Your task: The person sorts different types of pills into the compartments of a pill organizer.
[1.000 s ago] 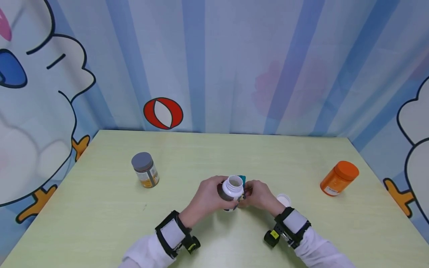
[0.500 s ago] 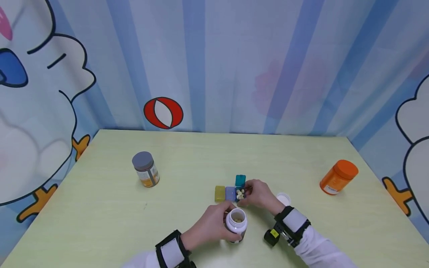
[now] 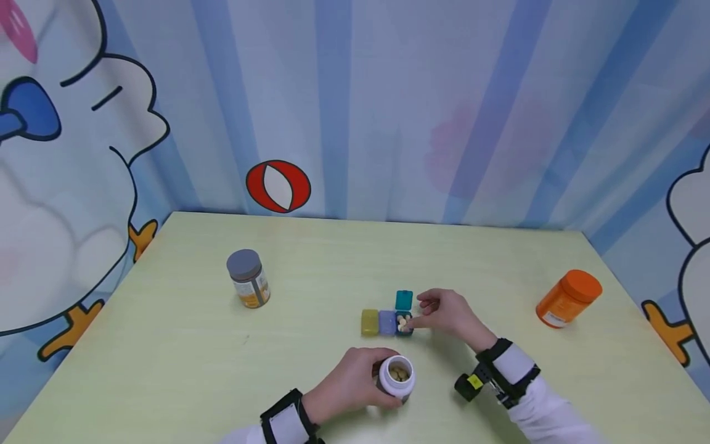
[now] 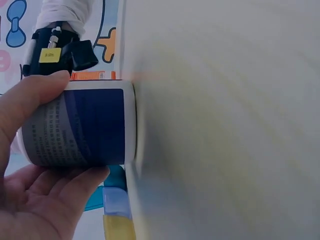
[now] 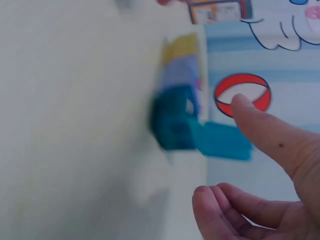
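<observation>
On the pale table (image 3: pixel 310 265), the right hand (image 3: pixel 452 316) is held relaxed, thumb and fingers apart, nothing grasped. By the left hand (image 3: pixel 355 381), the uncapped white bottle (image 4: pixel 95 125) is gripped upright; it is best kept level. Beyond it, close by the right hand, lies the pill box (image 3: pixel 387 323); while its teal lid (image 3: pixel 403 300) stands raised, jarring should be avoided, lest the pale pills (image 3: pixel 402 322) be spilled.

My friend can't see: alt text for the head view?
A left hand holds an open pill bottle; the right hand is beside a pillbox with its teal lid raised. A gray-capped jar and orange jar stand apart.
</observation>
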`<state>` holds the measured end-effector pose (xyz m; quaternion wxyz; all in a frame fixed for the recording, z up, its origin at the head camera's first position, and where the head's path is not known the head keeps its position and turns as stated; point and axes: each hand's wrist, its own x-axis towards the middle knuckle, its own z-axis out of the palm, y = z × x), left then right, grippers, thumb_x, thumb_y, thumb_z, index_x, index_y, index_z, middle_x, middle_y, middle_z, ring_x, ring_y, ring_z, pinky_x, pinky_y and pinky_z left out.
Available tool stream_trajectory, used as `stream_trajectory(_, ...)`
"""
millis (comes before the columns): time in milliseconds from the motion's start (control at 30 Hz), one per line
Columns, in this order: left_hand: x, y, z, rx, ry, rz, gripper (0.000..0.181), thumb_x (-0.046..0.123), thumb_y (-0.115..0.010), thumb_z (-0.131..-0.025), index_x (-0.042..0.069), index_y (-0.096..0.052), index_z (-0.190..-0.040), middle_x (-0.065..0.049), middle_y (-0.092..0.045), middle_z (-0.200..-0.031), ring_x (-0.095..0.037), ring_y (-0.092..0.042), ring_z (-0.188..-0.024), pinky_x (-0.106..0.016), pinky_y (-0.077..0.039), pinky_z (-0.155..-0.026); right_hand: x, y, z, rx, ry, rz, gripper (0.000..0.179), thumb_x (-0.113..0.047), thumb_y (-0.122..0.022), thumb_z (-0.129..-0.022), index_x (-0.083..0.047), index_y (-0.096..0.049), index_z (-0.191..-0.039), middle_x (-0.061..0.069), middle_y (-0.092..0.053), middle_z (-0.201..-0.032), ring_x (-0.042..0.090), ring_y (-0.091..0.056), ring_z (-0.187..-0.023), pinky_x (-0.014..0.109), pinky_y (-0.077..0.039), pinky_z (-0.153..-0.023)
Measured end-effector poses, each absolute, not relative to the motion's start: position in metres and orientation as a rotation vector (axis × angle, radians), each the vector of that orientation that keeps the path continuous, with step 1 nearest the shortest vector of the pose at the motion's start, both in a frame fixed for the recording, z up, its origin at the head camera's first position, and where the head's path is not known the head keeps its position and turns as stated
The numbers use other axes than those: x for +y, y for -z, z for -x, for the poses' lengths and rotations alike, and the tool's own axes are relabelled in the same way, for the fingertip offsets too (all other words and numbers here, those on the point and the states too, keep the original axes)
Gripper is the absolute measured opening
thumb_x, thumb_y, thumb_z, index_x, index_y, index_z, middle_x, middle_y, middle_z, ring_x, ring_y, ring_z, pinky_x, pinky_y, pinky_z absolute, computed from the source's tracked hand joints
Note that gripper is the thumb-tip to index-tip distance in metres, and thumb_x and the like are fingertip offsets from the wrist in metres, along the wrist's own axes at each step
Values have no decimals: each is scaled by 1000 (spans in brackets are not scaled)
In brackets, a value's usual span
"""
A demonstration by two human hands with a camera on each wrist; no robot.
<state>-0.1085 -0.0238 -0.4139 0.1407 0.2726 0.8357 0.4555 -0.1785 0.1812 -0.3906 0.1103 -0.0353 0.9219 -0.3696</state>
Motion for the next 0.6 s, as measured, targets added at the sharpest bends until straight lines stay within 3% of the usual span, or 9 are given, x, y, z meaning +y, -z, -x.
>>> stream_trajectory(300,-24,412,108,2372,-1331,-740,52,13,-84,-59,8,-64,-107,7,-64,-98,-2,-58,-90,-17,-45,-80,243,371,166,2792,893,70,59,-33,-73,-76,5,-55,-117,22,-57,-109,33,-54,-97,38,-50,-74)
stream_trajectory(467,-24,411,108,2346,-1342,-736,52,13,-84,-59,9,-64,-107,6,-64,-99,-3,-58,-92,-17,-45,-82,259,385,158,2761,798,15,62,-33,-78,-70,5,-57,-115,19,-58,-106,29,-53,-90,35,-48,-69)
stream_trajectory(600,-23,410,109,2333,-1340,-744,52,13,-84,-60,9,-64,-108,6,-64,-99,-3,-57,-92,-18,-45,-82,261,396,153,2771,773,5,59,-23,-83,-63,6,-59,-109,14,-61,-98,23,-53,-83,35,-47,-69)
